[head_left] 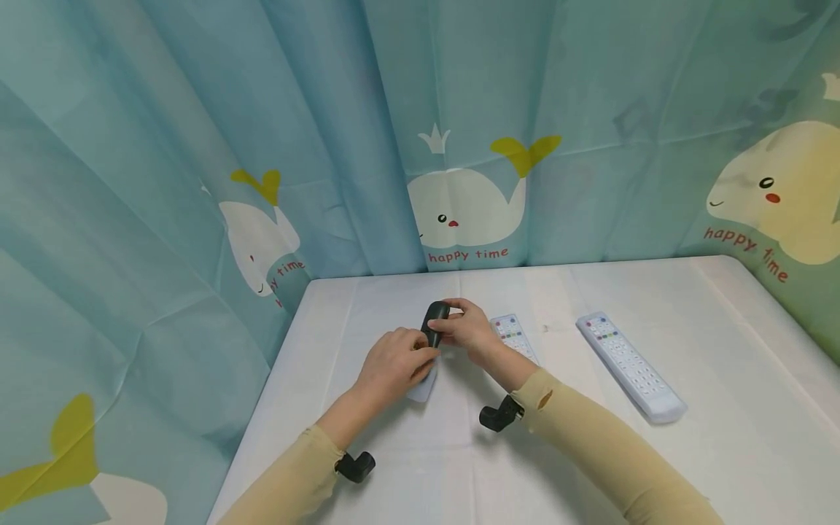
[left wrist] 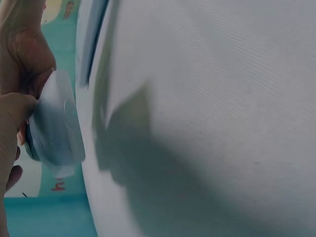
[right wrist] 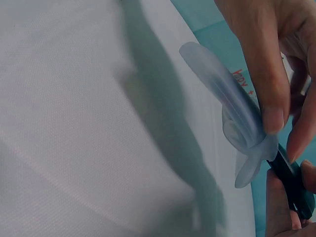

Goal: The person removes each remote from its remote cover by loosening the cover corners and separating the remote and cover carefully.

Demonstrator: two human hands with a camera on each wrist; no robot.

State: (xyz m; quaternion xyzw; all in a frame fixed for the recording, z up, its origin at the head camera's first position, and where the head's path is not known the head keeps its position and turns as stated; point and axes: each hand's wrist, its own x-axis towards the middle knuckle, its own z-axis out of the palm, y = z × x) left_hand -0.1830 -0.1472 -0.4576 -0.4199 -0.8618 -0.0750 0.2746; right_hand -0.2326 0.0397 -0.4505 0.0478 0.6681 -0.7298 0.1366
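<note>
A black remote control is held above the white table between both hands. My right hand grips its far end between thumb and fingers. A translucent, soft cover encloses the other part of the remote, with loose flaps folded back at its mouth. My left hand pinches the cover close to that mouth. In the head view the cover's lower end shows under the left hand. The left wrist view shows the cover edge-on beside the fingers. Much of the remote is hidden by the fingers and the cover.
A white remote lies just right of my right hand, partly behind the forearm. Farther right lies a larger white remote. Both rest on the white table. A blue-green whale-print curtain borders the table's back and sides.
</note>
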